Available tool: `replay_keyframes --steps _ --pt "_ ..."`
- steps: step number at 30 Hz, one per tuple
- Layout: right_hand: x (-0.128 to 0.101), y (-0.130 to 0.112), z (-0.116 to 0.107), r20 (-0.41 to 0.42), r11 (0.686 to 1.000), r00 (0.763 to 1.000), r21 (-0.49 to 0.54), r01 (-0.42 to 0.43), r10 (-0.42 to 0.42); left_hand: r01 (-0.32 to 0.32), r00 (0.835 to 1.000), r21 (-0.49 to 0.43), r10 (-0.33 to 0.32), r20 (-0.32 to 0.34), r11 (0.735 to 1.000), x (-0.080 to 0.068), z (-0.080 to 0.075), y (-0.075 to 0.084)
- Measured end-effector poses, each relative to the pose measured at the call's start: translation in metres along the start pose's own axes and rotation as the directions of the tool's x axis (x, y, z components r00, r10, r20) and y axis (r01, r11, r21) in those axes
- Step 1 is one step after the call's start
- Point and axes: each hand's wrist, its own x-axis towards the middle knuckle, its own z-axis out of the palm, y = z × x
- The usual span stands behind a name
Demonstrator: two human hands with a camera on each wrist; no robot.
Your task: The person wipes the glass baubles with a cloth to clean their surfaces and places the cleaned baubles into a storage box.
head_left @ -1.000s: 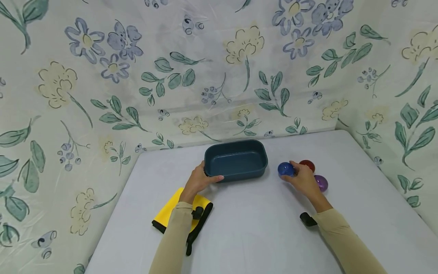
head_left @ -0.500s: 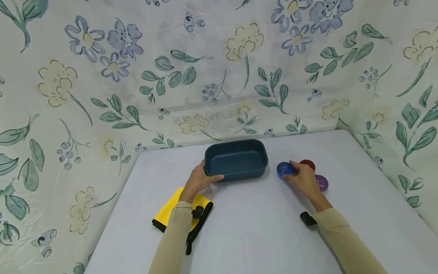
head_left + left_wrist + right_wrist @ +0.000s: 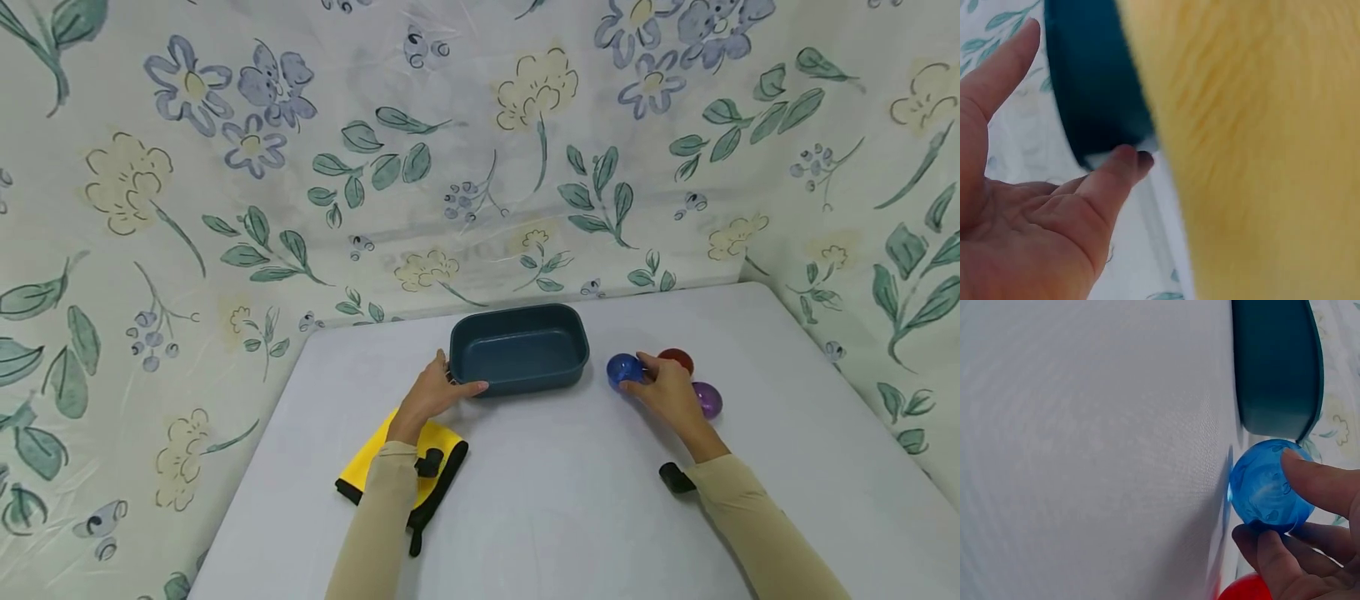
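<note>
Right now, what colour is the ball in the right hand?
Blue, translucent: the ball, pinched by the right hand. Clearest in the right wrist view.

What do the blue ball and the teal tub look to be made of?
Blue ball: probably translucent plastic or rubber, glossy; light glows through it and swirls show inside. Teal tub: likely moulded plastic, matte to satin; rounded corners, even colour, soft sheen. Neither can be confirmed from looks alone.
</note>
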Motion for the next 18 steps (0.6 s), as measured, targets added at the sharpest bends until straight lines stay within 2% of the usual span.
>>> replay_keyframes --steps 5,11,14,18 --pt "0.002 -0.001 -0.002 0.004 1.000 1.000 -0.009 -0.021 0.021 -0.008 1.000 -0.042 0.009 0.016 0.999 -0.016 -0.022 -0.008" --pt "0.005 -0.001 -0.001 0.017 1.000 1.000 -0.004 -0.021 0.021 0.061 0.998 -0.042 -0.061 -0.014 0.997 -0.047 -0.051 -0.034" --pt "0.005 0.000 -0.001 0.011 1.000 1.000 -0.004 -0.007 0.007 0.082 0.996 -0.032 -0.082 -0.021 0.996 -0.061 -0.060 -0.050" --pt "0.006 0.001 -0.001 0.010 1.000 1.000 0.001 -0.003 0.003 0.124 0.991 0.012 -0.124 -0.052 0.992 -0.070 -0.065 -0.067"
